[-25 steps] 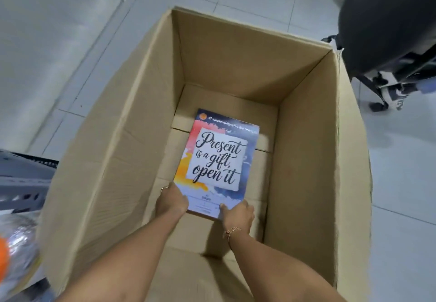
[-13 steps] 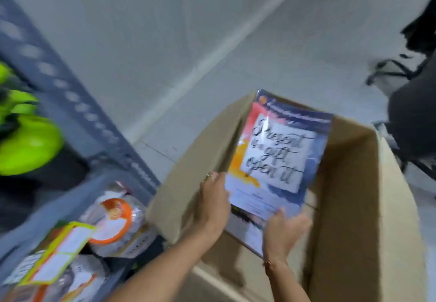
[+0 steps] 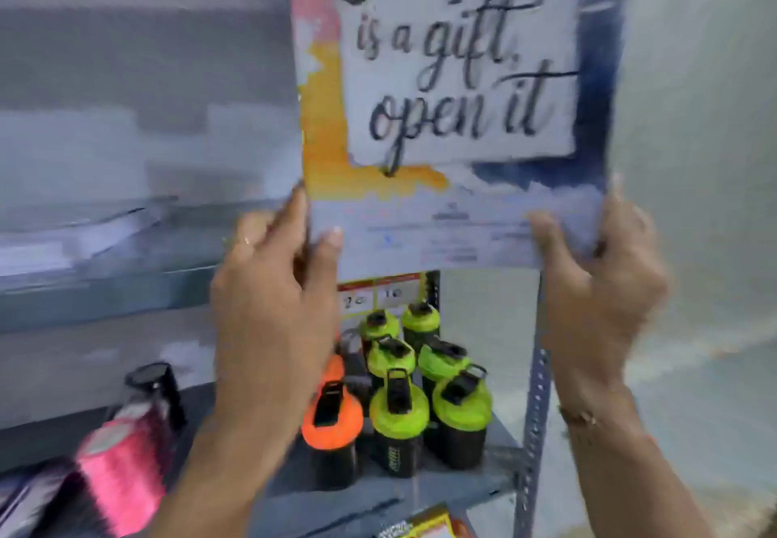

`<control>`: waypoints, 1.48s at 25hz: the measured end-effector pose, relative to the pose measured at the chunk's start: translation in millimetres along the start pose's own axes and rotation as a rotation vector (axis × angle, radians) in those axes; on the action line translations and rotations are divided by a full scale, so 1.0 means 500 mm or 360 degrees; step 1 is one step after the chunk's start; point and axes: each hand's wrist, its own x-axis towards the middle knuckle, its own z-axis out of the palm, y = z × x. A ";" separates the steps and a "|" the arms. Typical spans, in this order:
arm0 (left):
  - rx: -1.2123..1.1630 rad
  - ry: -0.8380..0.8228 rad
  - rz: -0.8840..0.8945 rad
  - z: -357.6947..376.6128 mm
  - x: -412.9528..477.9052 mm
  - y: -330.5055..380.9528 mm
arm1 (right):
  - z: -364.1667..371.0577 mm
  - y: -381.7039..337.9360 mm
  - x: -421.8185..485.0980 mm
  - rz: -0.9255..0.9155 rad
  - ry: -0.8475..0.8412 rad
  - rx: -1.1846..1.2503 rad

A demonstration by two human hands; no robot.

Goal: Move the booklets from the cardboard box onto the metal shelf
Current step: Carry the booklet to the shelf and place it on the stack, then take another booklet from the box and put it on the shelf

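booklet (image 3: pixel 454 96) held before metal shelf (image 3: pixel 533 411)

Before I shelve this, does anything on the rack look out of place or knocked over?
One oddity: a single orange-lidded black shaker bottle stands among the green-lidded black shaker bottles on the grey metal shelf. All stand upright; nothing looks spilled. Both hands hold the colourful booklet level, undamaged. The left side is too blurred to judge.

A stockroom: a perforated metal shelf (image 3: pixel 534 403) stocked with green-lidded shaker bottles (image 3: pixel 399 424).
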 end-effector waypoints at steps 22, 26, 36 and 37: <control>-0.0182 -0.2345 0.0631 0.434 -0.545 0.204 | -0.350 0.572 -0.243 0.1256 0.0814 -0.0633; 0.0093 -0.3418 0.0406 0.591 -0.944 0.202 | -0.626 0.759 -0.503 0.2578 0.0746 -0.1453; 0.0581 -0.3052 -0.0102 0.620 -1.225 0.143 | -0.739 0.799 -0.688 0.2962 0.0562 -0.1683; 0.0619 -0.3024 -0.0068 0.620 -1.217 0.146 | -0.734 0.797 -0.682 0.2940 0.0634 -0.1717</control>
